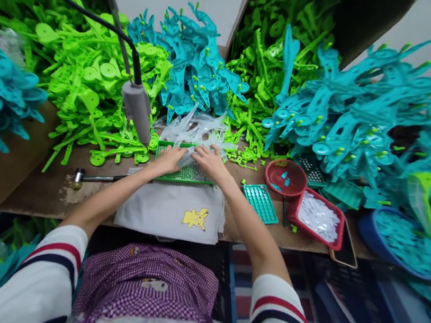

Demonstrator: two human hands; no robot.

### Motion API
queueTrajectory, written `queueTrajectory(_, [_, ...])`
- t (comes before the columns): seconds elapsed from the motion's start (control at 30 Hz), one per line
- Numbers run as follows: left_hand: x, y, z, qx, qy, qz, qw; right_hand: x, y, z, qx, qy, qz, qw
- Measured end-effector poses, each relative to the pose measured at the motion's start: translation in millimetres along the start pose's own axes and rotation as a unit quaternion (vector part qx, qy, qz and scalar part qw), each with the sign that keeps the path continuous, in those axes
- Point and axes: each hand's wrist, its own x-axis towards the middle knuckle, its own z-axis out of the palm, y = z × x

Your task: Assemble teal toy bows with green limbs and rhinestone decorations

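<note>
Both hands are over a green tray with a perforated or studded base, at the middle of the bench. My left hand is at the tray's left part, its fingers bent toward a pale translucent piece. From the other side my right hand reaches over the tray, fingers spread, touching or just above the same piece. What the fingertips press on is too small to tell. Behind the hands lies a heap of clear plastic pieces. A grey cloth with a yellow figure lies in front of the tray.
A grey electric screwdriver hangs at the left above a hammer. Green parts and teal parts are heaped behind. To the right are a teal tray, a red bowl, a red basket and a blue basin.
</note>
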Motion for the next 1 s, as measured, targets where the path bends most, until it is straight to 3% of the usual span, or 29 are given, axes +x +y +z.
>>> queueTrajectory(0.1, [-4.4, 2.8, -7.2, 0.011, -0.006, -0.016, 1.0, -6.4, 16.3, -0.3, 0.002, 0.013, 0.04, 0.999])
queueTrajectory(0.27, [-4.1, 11.0, -15.1, 0.024, -0.024, -0.037, 0.999, -17.2, 73.7, 0.2, 0.02, 0.037, 0.204, 0.978])
queueTrajectory(0.33, [-1.6, 16.8, -16.0, 0.018, -0.022, -0.056, 0.998, -17.8, 84.1, 1.4, 0.037, 0.036, 0.24, 0.97])
queueTrajectory(0.47, [2.0, 26.2, -16.9, 0.0, -0.023, -0.085, 0.996, -25.4, 57.2, 4.5, 0.1, 0.067, 0.234, 0.965])
queueTrajectory(0.6, [9.1, 32.1, -26.8, -0.001, -0.02, -0.063, 0.998, -47.9, 19.2, 7.7, 0.154, 0.115, 0.258, 0.947])
queueTrajectory(0.73, [34.4, 35.7, -47.6, 0.024, 0.042, -0.047, 0.998, -66.0, 11.5, 6.5, 0.175, 0.151, 0.309, 0.922])
queueTrajectory(0.87, [63.4, 14.5, -54.9, 0.064, 0.09, -0.069, 0.991, -75.7, 6.2, 1.4, 0.184, 0.128, 0.288, 0.931])
queueTrajectory(1.0, [73.2, -21.8, -37.8, 0.025, 0.102, -0.069, 0.992, -81.8, -10.9, 2.5, 0.201, 0.1, 0.268, 0.937])
